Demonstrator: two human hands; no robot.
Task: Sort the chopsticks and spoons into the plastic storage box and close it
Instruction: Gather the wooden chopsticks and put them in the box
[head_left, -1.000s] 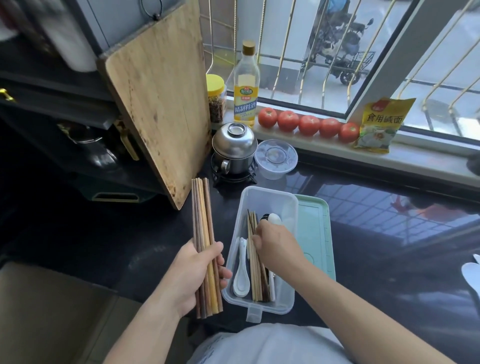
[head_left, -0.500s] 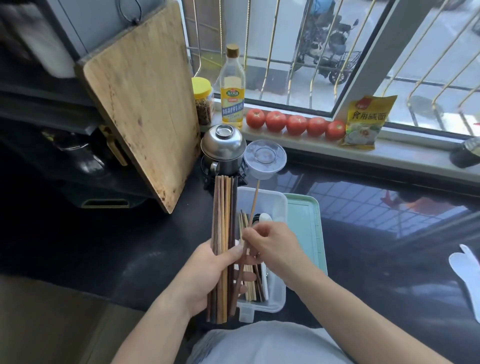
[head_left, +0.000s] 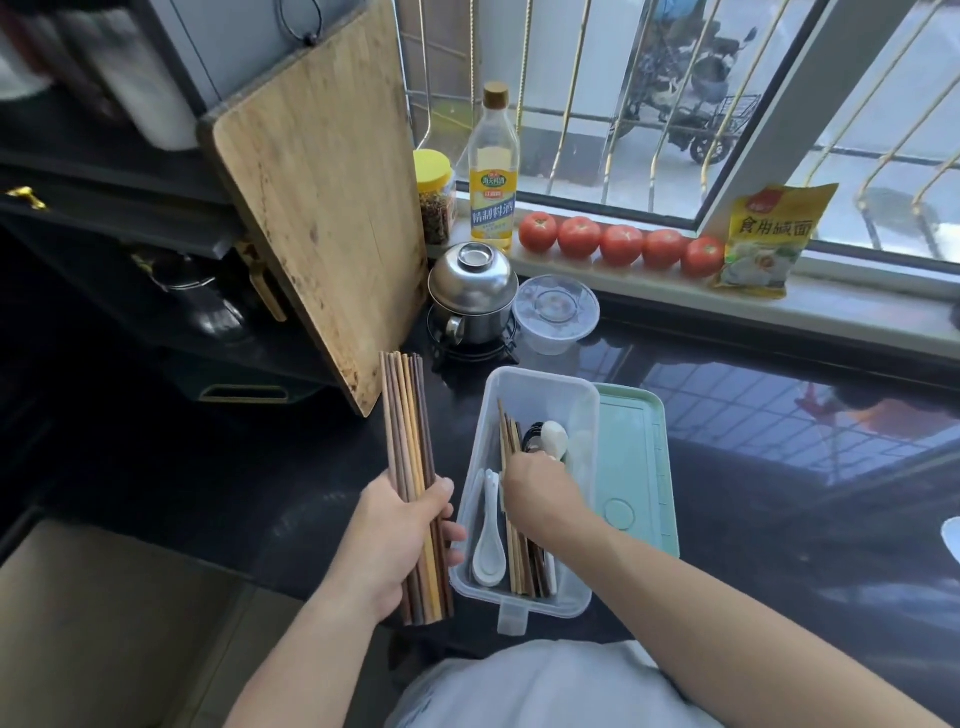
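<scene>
Plastic storage box (head_left: 535, 597): clear, open, on the dark countertop (head_left: 779, 467) just in front of the person; its green lid (head_left: 636, 467) lies flat, touching its right side.

Contents: a row of chopsticks (head_left: 519, 561) down the middle, a white spoon (head_left: 488, 545) along the left wall, more spoons at the far end.

Left hand (head_left: 400, 535): fingers curled round a bundle of chopsticks (head_left: 408, 415), held upright just left of the box.

Right hand (head_left: 540, 488): inside the box, knuckles up over the chopstick row; whether it pinches anything cannot be told. Half a second ago it was drawing a single chopstick from the bundle, so that piece appears delivered.

Status: sorting is part done, one piece per trip; the bundle remains, the lid is still off.
</scene>
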